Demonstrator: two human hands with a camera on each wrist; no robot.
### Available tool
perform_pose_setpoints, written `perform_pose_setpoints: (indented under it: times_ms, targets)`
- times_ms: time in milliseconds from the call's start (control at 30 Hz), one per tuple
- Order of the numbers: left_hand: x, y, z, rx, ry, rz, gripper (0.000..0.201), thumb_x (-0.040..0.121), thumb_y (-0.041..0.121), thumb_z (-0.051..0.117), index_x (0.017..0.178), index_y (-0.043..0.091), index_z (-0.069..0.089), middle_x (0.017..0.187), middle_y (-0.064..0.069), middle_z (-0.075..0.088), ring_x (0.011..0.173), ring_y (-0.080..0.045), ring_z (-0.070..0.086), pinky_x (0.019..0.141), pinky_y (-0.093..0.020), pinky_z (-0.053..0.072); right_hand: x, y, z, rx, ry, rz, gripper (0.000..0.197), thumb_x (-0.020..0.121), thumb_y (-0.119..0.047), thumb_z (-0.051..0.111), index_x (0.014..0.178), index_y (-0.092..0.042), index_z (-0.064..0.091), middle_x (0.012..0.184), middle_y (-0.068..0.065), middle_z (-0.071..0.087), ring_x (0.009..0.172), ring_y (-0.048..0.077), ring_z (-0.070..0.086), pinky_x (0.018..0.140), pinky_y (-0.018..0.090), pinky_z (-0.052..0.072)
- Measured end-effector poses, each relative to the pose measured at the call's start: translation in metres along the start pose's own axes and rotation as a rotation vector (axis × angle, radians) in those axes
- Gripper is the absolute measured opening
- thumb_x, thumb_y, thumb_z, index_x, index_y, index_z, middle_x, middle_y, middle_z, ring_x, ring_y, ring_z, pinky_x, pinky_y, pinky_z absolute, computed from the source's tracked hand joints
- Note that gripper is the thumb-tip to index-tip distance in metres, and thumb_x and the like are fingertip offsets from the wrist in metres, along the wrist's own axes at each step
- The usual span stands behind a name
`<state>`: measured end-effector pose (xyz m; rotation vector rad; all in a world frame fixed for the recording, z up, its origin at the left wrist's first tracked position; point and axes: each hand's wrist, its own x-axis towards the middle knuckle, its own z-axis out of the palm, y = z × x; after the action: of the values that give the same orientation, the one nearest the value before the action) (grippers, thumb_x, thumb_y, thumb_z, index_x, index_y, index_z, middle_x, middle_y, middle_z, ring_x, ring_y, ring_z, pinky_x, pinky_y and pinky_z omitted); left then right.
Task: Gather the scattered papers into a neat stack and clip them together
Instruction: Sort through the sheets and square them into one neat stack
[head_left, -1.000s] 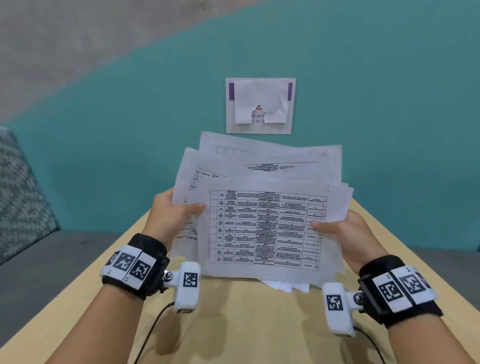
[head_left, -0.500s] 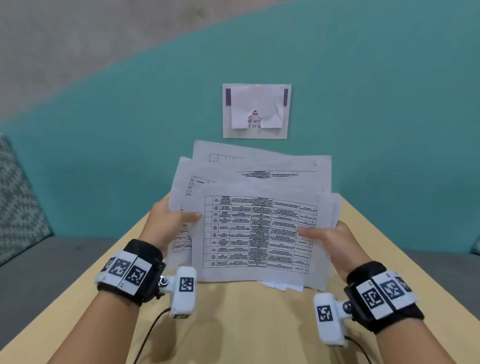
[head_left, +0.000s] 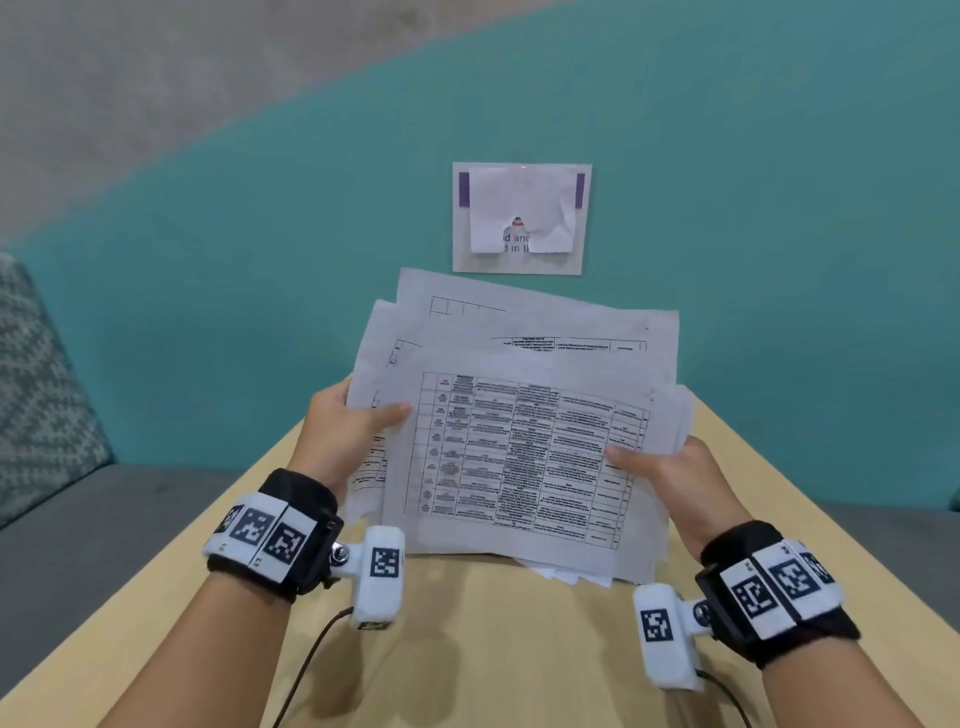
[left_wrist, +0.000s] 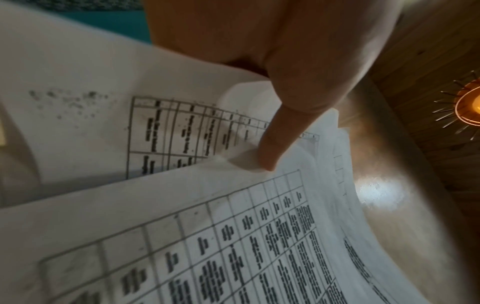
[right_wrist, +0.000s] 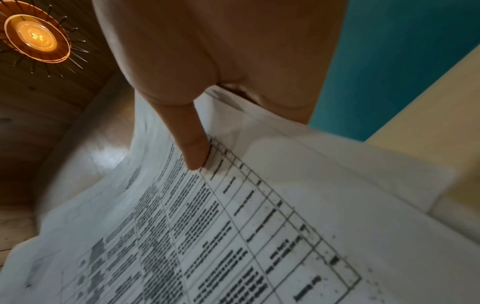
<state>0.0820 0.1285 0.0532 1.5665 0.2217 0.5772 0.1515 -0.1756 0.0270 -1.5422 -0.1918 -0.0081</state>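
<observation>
A fanned bundle of white papers (head_left: 519, 441) printed with tables is held upright above the wooden table (head_left: 467, 649), its sheets uneven at the top and bottom edges. My left hand (head_left: 353, 431) grips the bundle's left side, thumb across the front sheet. My right hand (head_left: 660, 467) grips the right side the same way. In the left wrist view the thumb (left_wrist: 275, 144) presses on the papers (left_wrist: 233, 236). In the right wrist view the thumb (right_wrist: 192, 148) lies on the papers (right_wrist: 233, 236). No clip is visible.
A teal wall (head_left: 208, 312) stands behind the table, with a white notice (head_left: 522, 218) stuck on it. A grey bench seat (head_left: 78, 545) with a patterned cushion (head_left: 36, 395) lies to the left. Wrist cameras hang under both forearms.
Both hands have drawn slightly closer together with the bundle, and the sheets overlap a little more. The grip on both sides is the same.
</observation>
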Motion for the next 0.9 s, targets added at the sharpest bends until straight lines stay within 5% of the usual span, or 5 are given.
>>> perform_pose_setpoints:
  times_ms: [300,433,567,733,900]
  targets:
    - [0.003,-0.008,0.002,0.03,0.055,-0.019,0.032,0.089,-0.002,0.073,0.116,0.015,0.07,0.115,0.0,0.076,0.105,-0.021,0.072,0.081,-0.033,0.056,-0.001,-0.001,0.004,-0.061,0.039,-0.032,0.016,0.09,-0.005,0.072,0.102,-0.013,0.074,0.098,0.002,0.079,0.093,0.023,0.075,0.093,0.047,0.057]
    - [0.01,-0.011,0.002,0.172,0.24,0.023,0.086,0.081,0.023,0.084,0.152,0.029,0.036,0.158,0.005,0.036,0.142,-0.02,0.038,0.116,-0.044,0.035,0.001,-0.007,0.004,0.096,0.142,-0.025,0.017,0.089,0.0,0.07,0.105,-0.006,0.073,0.103,0.01,0.077,0.097,0.03,0.073,0.095,0.05,0.055]
    - [0.004,0.001,0.014,-0.008,0.214,-0.038,0.109,0.081,0.033,0.085,0.161,0.034,0.011,0.169,0.001,0.016,0.152,-0.021,0.025,0.121,-0.047,0.026,0.005,-0.01,0.004,0.301,0.276,0.062,0.027,0.088,-0.008,0.074,0.113,0.001,0.068,0.107,0.017,0.075,0.099,0.035,0.072,0.095,0.054,0.054]
    - [-0.015,0.01,0.035,-0.54,-0.172,-0.435,0.073,0.077,0.036,0.082,0.137,0.014,0.046,0.14,-0.015,0.051,0.126,-0.036,0.054,0.094,-0.054,0.053,0.0,-0.013,0.014,0.572,0.175,0.155,0.04,0.089,-0.016,0.072,0.123,0.005,0.064,0.113,0.02,0.074,0.102,0.036,0.073,0.082,0.046,0.06]
    - [-0.02,0.013,0.047,-0.577,-0.139,-0.243,0.049,0.083,0.01,0.079,0.128,-0.002,0.064,0.123,-0.017,0.074,0.108,-0.035,0.073,0.096,-0.049,0.059,-0.013,-0.023,0.032,0.612,-0.063,0.167,0.034,0.094,-0.017,0.066,0.121,0.003,0.067,0.118,0.019,0.073,0.109,0.034,0.07,0.097,0.049,0.053]
